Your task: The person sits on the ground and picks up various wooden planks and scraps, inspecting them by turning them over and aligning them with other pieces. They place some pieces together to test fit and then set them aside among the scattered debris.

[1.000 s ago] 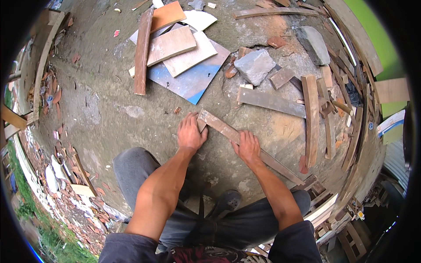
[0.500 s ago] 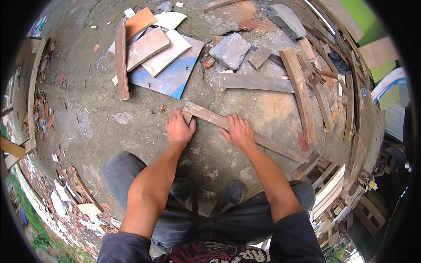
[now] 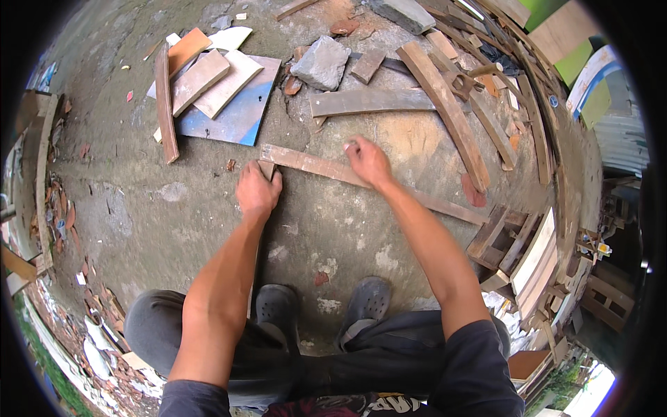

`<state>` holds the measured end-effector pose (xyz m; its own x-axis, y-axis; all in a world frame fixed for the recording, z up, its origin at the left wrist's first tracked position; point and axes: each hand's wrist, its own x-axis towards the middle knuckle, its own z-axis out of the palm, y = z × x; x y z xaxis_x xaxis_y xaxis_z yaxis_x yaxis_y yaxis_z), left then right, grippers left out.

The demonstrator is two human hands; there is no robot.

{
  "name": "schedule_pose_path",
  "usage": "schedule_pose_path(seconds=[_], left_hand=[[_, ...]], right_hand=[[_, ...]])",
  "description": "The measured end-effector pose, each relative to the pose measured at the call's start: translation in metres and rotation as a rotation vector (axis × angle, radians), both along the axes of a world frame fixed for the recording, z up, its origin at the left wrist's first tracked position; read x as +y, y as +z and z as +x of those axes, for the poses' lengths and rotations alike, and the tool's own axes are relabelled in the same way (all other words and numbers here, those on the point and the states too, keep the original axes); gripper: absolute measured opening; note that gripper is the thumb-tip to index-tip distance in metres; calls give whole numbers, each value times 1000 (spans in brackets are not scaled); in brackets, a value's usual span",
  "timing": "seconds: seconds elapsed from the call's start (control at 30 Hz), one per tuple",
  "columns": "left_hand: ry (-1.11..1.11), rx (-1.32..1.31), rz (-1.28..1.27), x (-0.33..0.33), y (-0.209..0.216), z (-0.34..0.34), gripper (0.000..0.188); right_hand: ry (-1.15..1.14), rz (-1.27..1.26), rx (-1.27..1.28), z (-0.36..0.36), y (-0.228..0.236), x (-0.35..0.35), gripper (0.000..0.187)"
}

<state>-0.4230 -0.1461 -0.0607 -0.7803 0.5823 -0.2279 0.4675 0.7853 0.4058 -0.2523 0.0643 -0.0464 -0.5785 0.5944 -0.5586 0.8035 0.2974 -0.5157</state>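
Observation:
A long, narrow wooden plank lies slantwise on the ground in front of me, its left end near my left hand. My left hand is closed on a second wooden strip, whose end meets the plank's left end. The rest of that strip is mostly hidden by my hand and forearm. My right hand is raised over the middle of the plank, fingers curled in and thumb side toward the left. Whether something small is pinched in its fingertips cannot be made out.
Beyond the plank lie stacked boards with a blue-and-white panel, a grey stone block and a grey board. Thick beams and scrap wood crowd the right. A small wooden frame stands by the plank's right end.
My right hand has lifted off the plank, and its flat fingers have curled. My left hand keeps its hold on the strip. The whole view has shifted a little.

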Motion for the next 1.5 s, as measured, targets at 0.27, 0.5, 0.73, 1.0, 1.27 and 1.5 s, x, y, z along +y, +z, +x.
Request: schedule_pose_path(seconds=[0.27, 0.5, 0.73, 1.0, 1.27, 1.5], left_hand=[[8, -32, -18, 0, 7, -1, 51], [-15, 5, 68, -7, 6, -2, 61], [-26, 98, 58, -9, 1, 1, 59], [35, -52, 139, -6, 1, 1, 60], [45, -92, 206, -11, 0, 0, 59], [53, -107, 229, -12, 0, -1, 57]], right_hand=[[97, 541, -91, 16, -27, 46, 47], [113, 621, 135, 30, -47, 50, 27], [46, 559, 149, 33, -47, 55, 17], [-102, 467, 218, 56, -59, 67, 26], [24, 602, 164, 50, -58, 58, 42], [-10, 562, 173, 43, -53, 66, 27]])
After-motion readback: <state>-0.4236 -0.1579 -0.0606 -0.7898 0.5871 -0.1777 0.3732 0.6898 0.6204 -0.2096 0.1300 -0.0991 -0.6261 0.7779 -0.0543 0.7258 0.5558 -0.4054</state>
